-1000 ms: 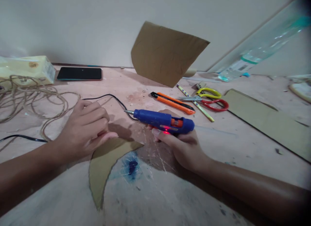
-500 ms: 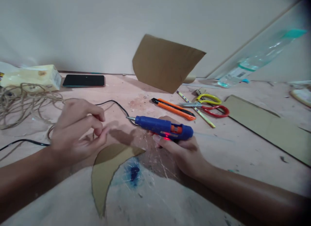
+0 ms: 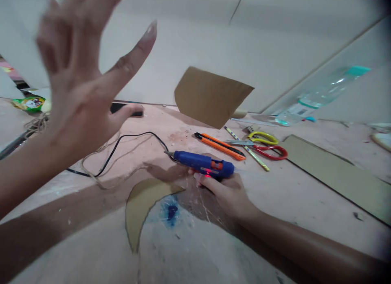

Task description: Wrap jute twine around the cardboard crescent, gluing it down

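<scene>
My right hand (image 3: 226, 192) is wrapped round a blue glue gun (image 3: 203, 163) with a red light on its side; the nozzle points left. My left hand (image 3: 82, 80) is raised at the upper left, its fingers spread and partly blurred, holding nothing. Below the nozzle a crescent-shaped cardboard piece (image 3: 143, 208) lies flat on the table, beside a blue stain. A thin black cable (image 3: 114, 147) and a strand of twine (image 3: 91, 158) run across the table beneath my left hand.
A cardboard piece (image 3: 212, 97) leans at the wall. An orange cutter (image 3: 220, 145), scissors (image 3: 269, 152) and a patterned pencil (image 3: 256, 158) lie to the right, with a long cardboard strip (image 3: 339, 174) and a clear bottle (image 3: 320, 97) farther over. My left hand partly covers a phone (image 3: 139, 110).
My left hand has risen from near the table to the upper left, and its curled fingers have spread. The view has shifted; my right hand still holds the glue gun.
</scene>
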Demonstrator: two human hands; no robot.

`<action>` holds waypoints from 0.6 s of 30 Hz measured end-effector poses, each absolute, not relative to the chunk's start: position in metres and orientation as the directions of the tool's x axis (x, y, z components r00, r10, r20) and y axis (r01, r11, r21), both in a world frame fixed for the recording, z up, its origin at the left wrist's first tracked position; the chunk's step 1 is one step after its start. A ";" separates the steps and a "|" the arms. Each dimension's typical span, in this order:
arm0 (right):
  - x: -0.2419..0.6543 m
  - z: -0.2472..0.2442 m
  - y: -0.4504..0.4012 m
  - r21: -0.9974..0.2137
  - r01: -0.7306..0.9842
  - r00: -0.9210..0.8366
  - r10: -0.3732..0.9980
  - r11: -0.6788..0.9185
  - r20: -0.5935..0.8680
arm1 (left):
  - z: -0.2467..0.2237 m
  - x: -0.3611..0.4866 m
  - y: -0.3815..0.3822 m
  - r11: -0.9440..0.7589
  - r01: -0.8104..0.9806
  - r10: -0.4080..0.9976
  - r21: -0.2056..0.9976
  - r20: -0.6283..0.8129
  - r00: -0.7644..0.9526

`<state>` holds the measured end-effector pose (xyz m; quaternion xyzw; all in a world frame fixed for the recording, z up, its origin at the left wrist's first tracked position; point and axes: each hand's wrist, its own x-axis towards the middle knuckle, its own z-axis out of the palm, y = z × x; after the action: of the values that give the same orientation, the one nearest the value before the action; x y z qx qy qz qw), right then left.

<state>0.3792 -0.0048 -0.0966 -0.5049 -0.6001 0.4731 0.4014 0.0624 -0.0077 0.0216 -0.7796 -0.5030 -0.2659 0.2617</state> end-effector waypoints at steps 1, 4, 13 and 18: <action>0.378 -0.096 -0.005 -0.974 0.220 -0.184 0.983 0.056 0.015 | 0.015 0.074 -0.009 -0.329 0.930 0.657 -0.164 0.667 0.351; 0.376 -0.096 -0.005 -0.976 0.199 -0.213 0.976 0.084 0.041 | -0.016 0.088 -0.021 -0.390 0.901 0.703 -0.188 0.571 0.424; 0.377 -0.103 -0.003 -0.979 0.179 -0.201 0.978 0.097 0.060 | -0.094 0.067 -0.047 -0.415 0.791 0.908 0.449 0.250 0.335; 0.377 -0.102 -0.001 -0.973 0.201 -0.213 0.975 0.113 0.069 | -0.085 0.069 -0.065 -0.385 0.602 0.913 0.700 0.195 0.357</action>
<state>0.3770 -0.0011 -0.1018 -0.4727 -0.6219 0.4689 0.4123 0.0687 -0.0653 -0.0848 -0.7792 -0.4861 -0.2917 -0.2673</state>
